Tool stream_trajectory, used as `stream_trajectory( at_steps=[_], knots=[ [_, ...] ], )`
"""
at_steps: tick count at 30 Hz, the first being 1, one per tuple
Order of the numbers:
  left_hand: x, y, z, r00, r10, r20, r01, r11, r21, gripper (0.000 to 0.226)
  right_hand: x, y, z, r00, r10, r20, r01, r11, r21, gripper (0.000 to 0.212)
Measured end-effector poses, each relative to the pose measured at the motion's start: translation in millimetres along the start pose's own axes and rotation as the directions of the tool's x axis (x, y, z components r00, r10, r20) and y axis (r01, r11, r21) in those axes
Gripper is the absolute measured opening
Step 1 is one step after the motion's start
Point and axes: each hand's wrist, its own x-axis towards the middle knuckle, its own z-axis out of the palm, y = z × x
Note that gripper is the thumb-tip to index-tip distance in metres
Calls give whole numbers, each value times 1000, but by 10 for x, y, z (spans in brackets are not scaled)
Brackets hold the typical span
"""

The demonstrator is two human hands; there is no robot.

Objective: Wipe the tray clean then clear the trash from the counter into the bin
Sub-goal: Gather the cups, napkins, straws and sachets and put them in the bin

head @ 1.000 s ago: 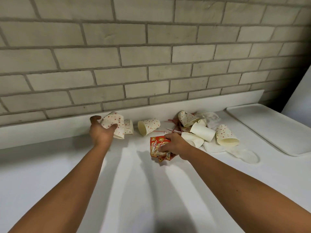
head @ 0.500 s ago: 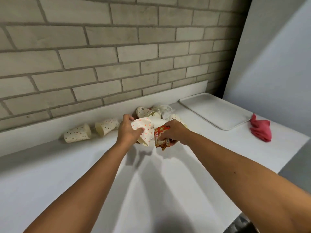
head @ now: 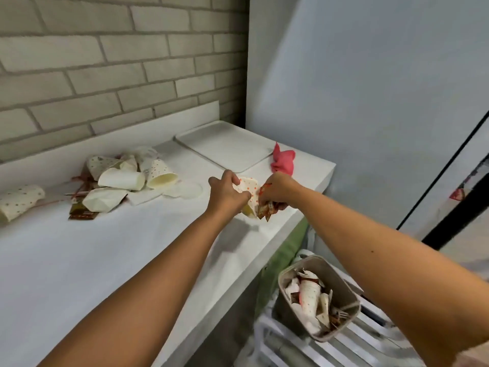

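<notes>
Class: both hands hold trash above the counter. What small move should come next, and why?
Probably swing both hands right and down over the beige bin: the left hand grips a dotted paper cup, the right hand red wrappers.

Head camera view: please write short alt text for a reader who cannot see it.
Over a white counter, the left hand holds a dotted paper cup and the right hand holds red wrappers. More cups lie behind; a part-filled bin stands below.
</notes>
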Motion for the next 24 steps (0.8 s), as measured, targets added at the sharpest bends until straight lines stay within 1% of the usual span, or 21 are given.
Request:
stream_trajectory(
  at_steps=[4,8,9,11,13,16,17,18,19,21,23,24],
  knots=[
    [-113,159,593,994,50,96,-56,997,58,28,8,683,-148,995,95,-35,-97,994,-58,18],
    [-207,162,1067,979,65,192,-92,986,139,31,34,1308,-62,977,210,30,-201,962,-185,9],
    [-223,150,1175,974,60,220,-96,983,158,33,48,1442,-24,975,220,34,-207,953,-219,9],
    [-260,94,1368,963,34,266,-89,976,198,37,72,1670,83,970,241,40,-224,942,-251,16],
    [-298,8,1525,953,4,304,-84,965,249,40,84,1858,206,954,283,99,-243,923,-297,17],
    [-347,-133,1685,935,-21,355,-107,935,339,52,44,2069,330,886,399,235,-349,909,-229,24],
    [-357,-172,1730,930,-22,368,-117,929,350,59,42,2111,331,888,388,247,-341,916,-212,23],
    [-370,-198,1766,924,-27,382,-122,925,360,65,43,2133,313,904,354,239,-309,929,-205,21],
    [-387,-213,1800,915,-36,401,-124,923,365,71,69,2152,291,931,296,212,-259,948,-184,27],
    [-404,-230,1852,890,-51,452,-125,928,351,82,126,2137,210,975,159,157,-144,985,-100,45],
    [-411,-234,1902,873,-52,484,-122,940,320,91,142,2069,109,992,-15,126,12,1000,26,53],
    [-411,-233,1926,871,-40,489,-130,942,309,95,119,2030,59,987,-79,141,69,995,77,53]
  ],
)
